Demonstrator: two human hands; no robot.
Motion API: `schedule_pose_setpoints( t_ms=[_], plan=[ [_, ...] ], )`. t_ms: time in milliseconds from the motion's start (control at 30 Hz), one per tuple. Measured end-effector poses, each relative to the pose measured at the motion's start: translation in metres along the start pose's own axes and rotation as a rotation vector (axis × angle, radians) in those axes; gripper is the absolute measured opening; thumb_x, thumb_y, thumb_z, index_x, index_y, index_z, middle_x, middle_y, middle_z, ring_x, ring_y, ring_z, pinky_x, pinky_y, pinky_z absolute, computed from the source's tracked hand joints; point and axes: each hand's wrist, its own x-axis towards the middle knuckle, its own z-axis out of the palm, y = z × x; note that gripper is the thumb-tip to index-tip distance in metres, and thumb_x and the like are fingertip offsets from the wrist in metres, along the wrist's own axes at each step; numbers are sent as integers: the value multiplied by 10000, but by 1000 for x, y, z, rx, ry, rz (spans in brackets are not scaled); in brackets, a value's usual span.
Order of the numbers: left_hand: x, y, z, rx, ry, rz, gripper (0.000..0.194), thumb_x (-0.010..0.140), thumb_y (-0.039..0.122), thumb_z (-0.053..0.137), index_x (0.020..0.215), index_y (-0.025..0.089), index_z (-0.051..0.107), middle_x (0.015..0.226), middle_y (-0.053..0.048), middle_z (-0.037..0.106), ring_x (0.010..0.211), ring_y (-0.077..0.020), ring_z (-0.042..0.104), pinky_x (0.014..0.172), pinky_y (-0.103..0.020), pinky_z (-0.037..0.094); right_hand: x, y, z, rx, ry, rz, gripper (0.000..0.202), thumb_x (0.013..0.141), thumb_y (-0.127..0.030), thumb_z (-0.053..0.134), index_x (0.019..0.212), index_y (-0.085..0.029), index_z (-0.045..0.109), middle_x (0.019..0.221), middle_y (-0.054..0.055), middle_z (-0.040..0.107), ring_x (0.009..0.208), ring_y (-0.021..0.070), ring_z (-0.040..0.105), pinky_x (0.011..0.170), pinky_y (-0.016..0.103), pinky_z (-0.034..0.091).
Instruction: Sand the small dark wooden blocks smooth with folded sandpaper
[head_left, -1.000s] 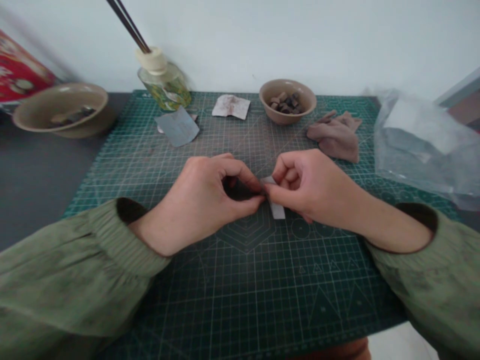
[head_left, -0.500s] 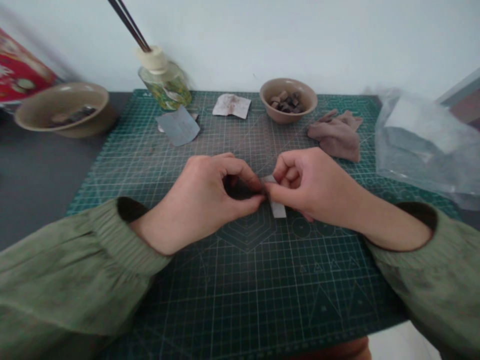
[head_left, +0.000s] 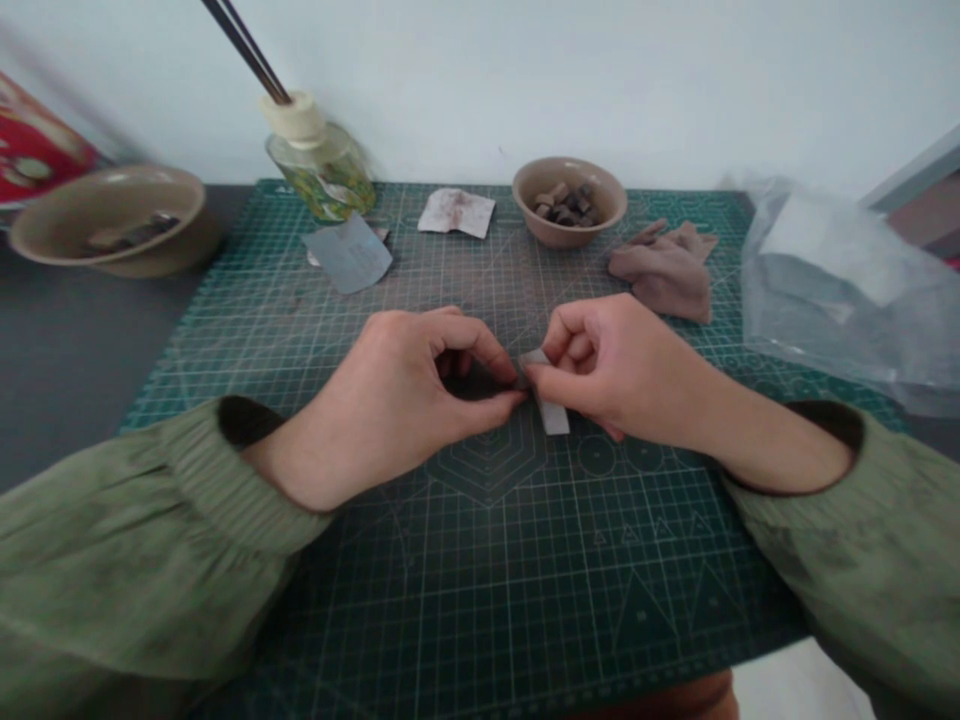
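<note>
- By the left hand (head_left: 409,385), a small dark piece (head_left: 523,383), mostly hidden, is pinched between the fingertips.
- By the right hand (head_left: 626,365), a pale strip (head_left: 553,415) is pinched, just beside that piece.
- Both things are held between the hands, over the green mat (head_left: 465,580).

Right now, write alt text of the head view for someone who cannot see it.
A person's left hand and right hand are close together over a green cutting mat, the right pinching a pale strip, the left pinched closed beside it, contents unclear. Behind them sit a bowl of small blocks, a brown cloth and a reed diffuser.
</note>
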Motion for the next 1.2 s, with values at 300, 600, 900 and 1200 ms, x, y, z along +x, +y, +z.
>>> schedule_pose_setpoints(
  t_ms=[300,600,900,1200],
  plan=[
    [0,-1,0,-10,-1,-4,97,854,338,859,922,270,872,866,-5,806,744,-179,683,675,-314,487,-2,1,-3,11,-33,19,240,842,-87,804,797,-215,607,533,-78,695,325,76,549,316,189,324],
    [1,-2,0,-11,-7,1,90,853,317,864,925,265,870,878,2,798,754,-178,686,687,-322,484,-2,4,-1,25,-91,-4,222,887,-148,787,804,-222,594,523,-90,667,338,72,545,333,183,325],
    [1,-3,-1,-17,-23,9,78,859,291,867,935,272,870,858,20,795,734,-164,677,671,-314,480,-1,5,-4,-23,-52,-2,226,866,-138,806,800,-219,605,560,-69,709,335,75,551,329,198,327],
    [2,-4,-2,-13,-21,27,80,854,306,874,928,275,870,838,19,788,723,-164,669,657,-306,468,0,5,-4,2,-46,-11,238,873,-143,813,799,-222,600,538,-81,686,337,75,559,324,192,337]
  ],
)
